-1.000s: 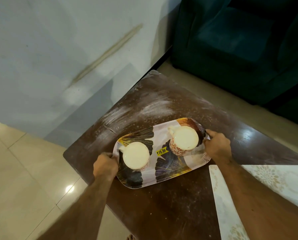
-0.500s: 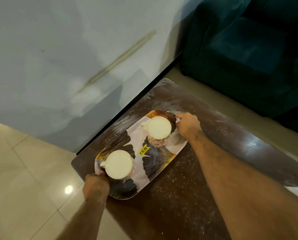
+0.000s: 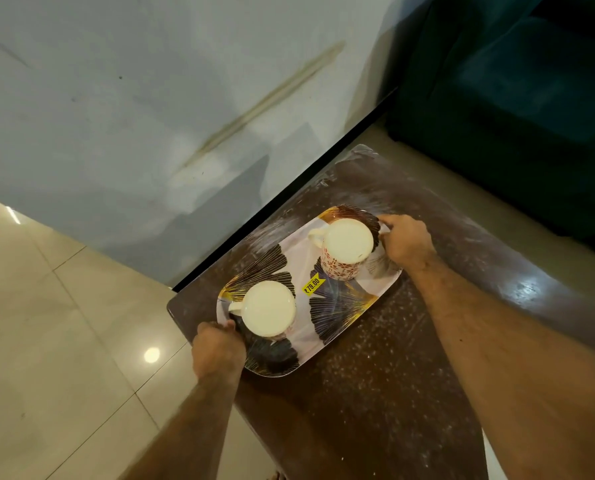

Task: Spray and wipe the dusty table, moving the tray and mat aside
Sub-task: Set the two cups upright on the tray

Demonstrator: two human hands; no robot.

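At frame centre, the left hand (image 3: 218, 349) and right hand (image 3: 407, 241) grip opposite ends of the tray (image 3: 337, 306) on the dusty worktop (image 3: 375, 393).

Single view, head-worn, wide-angle. It looks steeply down and forward from above the person, both forearms running in from the bottom edge. The left hand (image 3: 219, 351) sits lower centre, the right hand (image 3: 408, 242) above and right of it, both at arm's reach from the lens. Between their fingers lies the tray (image 3: 337, 306), close to frame centre. Beyond the fingers the view takes in the wall (image 3: 150, 116); left of them the floor tiles (image 3: 47, 341); the table (image 3: 393, 393) runs toward the lower right. Straight edges bow near the borders. No second view to compare.
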